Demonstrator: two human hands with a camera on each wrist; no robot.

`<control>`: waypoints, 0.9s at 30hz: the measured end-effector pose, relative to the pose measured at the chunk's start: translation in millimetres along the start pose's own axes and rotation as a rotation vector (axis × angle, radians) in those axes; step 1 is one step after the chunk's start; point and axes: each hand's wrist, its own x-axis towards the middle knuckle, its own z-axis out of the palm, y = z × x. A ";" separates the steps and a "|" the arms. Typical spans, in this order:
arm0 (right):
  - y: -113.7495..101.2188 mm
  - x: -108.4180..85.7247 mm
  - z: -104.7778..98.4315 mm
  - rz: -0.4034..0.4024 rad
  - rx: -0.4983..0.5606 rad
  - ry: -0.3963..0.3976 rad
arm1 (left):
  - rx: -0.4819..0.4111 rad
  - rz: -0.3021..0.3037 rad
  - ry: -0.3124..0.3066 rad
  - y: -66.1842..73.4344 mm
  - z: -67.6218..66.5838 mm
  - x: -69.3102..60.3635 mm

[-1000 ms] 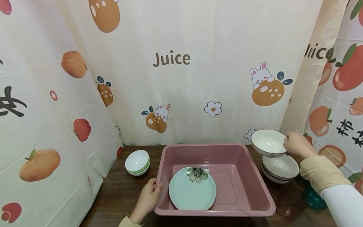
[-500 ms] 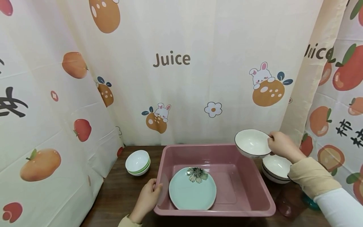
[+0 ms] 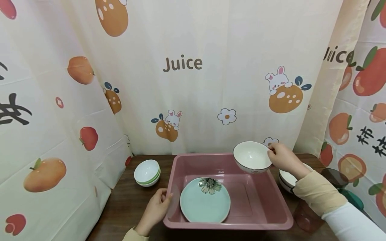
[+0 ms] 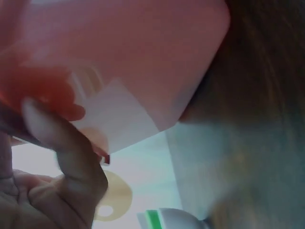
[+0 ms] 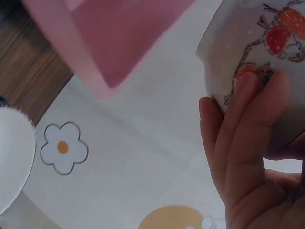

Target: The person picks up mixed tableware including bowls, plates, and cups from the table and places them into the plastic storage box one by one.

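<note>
My right hand (image 3: pixel 284 158) grips the rim of a white bowl (image 3: pixel 251 156) with a dark edge, holding it above the back right of a pink basin (image 3: pixel 241 226). In the right wrist view, fingers curl against the outside of the bowl (image 5: pixel 281 52), which bears a red and orange pattern. My left hand (image 3: pixel 155 208) holds the basin's left rim. Inside the basin, to the left, lies a pale green plate (image 3: pixel 205 204) with a dark flower. More white bowls (image 3: pixel 286 180) are stacked right of the basin, partly hidden by my right arm.
Small white and green bowls (image 3: pixel 146 172) stand nested left of the basin on the dark wooden table (image 3: pixel 120 207). A clear reddish container (image 3: pixel 307 217) and a teal item (image 3: pixel 352 199) are at the right, partly behind the sleeve. A printed curtain (image 3: pixel 196 87) hangs behind.
My right hand has carried the bowl left, from over the stacked bowls to over the basin. My left hand stays on the basin rim.
</note>
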 end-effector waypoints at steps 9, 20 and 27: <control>-10.7 -3.2 16.2 -0.025 0.056 -0.009 | 0.045 0.007 0.061 13.9 -19.2 6.7; -14.4 -3.9 33.6 -0.041 0.034 0.011 | -0.013 0.096 0.042 66.5 -36.4 25.5; -26.6 -7.5 39.9 -0.029 0.081 -0.006 | -0.087 0.107 -0.082 97.6 -17.7 36.9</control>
